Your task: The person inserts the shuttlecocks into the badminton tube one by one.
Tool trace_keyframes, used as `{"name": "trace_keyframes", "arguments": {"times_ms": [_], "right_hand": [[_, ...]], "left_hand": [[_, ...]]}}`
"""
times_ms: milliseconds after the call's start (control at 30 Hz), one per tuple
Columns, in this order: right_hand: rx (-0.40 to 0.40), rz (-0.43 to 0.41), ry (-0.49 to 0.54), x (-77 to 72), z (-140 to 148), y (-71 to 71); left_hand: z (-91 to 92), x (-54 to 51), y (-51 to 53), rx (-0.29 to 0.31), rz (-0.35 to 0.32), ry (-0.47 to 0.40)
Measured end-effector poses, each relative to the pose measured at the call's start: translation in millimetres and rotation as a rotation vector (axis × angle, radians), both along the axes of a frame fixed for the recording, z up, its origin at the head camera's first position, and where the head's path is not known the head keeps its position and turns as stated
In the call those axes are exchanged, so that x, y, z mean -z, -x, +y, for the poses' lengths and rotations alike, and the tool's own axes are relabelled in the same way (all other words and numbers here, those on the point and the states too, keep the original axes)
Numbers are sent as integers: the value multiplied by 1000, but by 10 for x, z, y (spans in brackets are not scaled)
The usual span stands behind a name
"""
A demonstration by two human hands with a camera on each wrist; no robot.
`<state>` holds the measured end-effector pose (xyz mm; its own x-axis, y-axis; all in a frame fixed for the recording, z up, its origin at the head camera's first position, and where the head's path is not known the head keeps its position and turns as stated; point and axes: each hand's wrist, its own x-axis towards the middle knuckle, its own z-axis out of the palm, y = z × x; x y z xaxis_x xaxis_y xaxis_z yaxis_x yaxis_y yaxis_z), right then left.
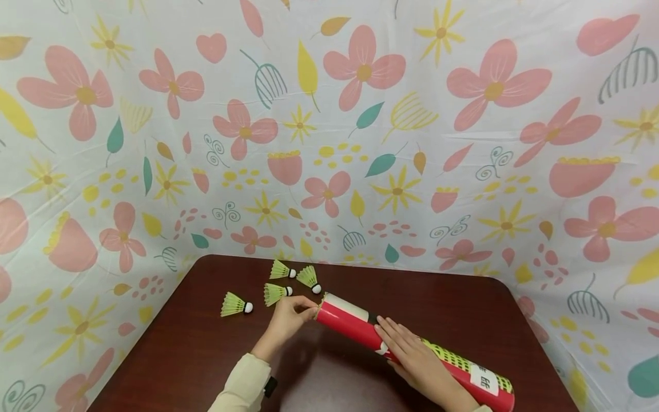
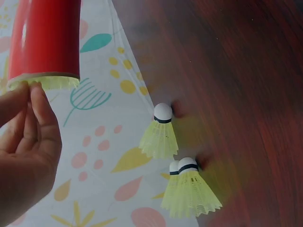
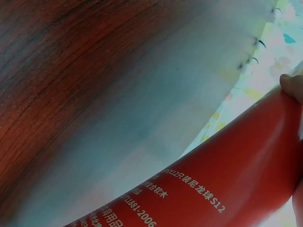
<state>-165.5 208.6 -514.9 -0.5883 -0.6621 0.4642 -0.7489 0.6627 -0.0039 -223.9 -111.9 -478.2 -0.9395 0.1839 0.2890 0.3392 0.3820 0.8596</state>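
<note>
A red tube (image 1: 355, 327) with white and yellow patterned parts lies slanted over the table, its open end toward the left. My right hand (image 1: 419, 360) lies across its middle, fingers over the top; the right wrist view shows part of that hand on the red tube (image 3: 246, 156). At the open end, my left hand (image 1: 289, 320) pinches the yellow skirt edge of a shuttlecock (image 2: 61, 82) that pokes out of the rim. The left wrist view shows the thumb and fingertips of my left hand (image 2: 31, 132) together at that edge. The rest of that shuttlecock is hidden inside.
Several yellow shuttlecocks with white heads lie on the dark brown table (image 1: 170, 343): one at the left (image 1: 234, 304), others nearer the tube, such as one (image 1: 309, 277) close to its open end. A flowered cloth (image 1: 329, 143) hangs behind the table.
</note>
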Motion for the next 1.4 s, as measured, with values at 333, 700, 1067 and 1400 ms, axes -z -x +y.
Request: {"name": "trace_keyframes", "arguments": {"times_ms": [333, 700, 1067, 1400], "right_hand": [[0, -13, 0, -18, -18, 19], [4, -26, -6, 14, -16, 30], [1, -14, 2, 21, -8, 27], [17, -29, -14, 33, -17, 29]], "left_hand": [[-56, -2, 101, 122, -85, -83], [-243, 165, 189, 62, 14, -76], [-538, 280, 361, -418, -14, -93], [-666, 452, 468, -597, -154, -134]]}}
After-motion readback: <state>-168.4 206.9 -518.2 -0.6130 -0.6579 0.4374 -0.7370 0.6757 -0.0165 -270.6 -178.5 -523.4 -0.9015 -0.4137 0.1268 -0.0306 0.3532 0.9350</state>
